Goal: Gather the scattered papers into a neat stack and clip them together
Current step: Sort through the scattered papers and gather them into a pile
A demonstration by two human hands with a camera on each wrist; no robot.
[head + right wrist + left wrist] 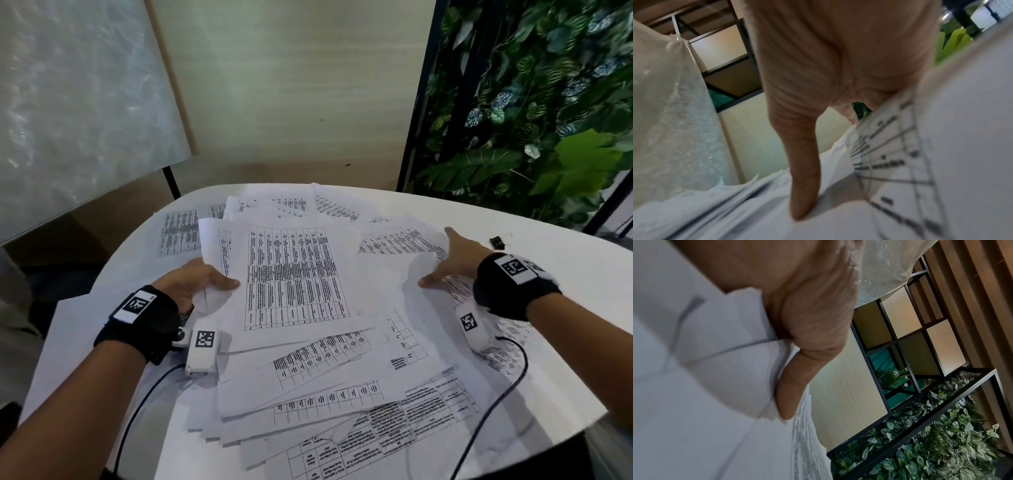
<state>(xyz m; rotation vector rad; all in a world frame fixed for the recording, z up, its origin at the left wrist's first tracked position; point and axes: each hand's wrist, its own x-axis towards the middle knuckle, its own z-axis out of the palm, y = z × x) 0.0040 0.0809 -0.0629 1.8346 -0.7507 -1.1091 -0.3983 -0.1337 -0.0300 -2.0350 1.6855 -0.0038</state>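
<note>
Printed sheets with tables lie scattered and overlapping across the white table [565,274]. My left hand [219,284] pinches the left edge of a raised bundle of papers [294,274], thumb on top and fingers hidden beneath. In the left wrist view its thumb [789,399] presses on the layered sheets [705,386]. My right hand [442,260] lies spread at the bundle's right edge with index finger and thumb straight. In the right wrist view its thumb [803,194] touches the papers [941,146]. A black binder clip [498,241] lies beyond the right hand.
More sheets [342,394] fan out toward the near table edge. Black cables [493,411] trail from both wrists over the table. A frosted panel [68,102] stands at the back left, a wall of plants [531,102] at the back right.
</note>
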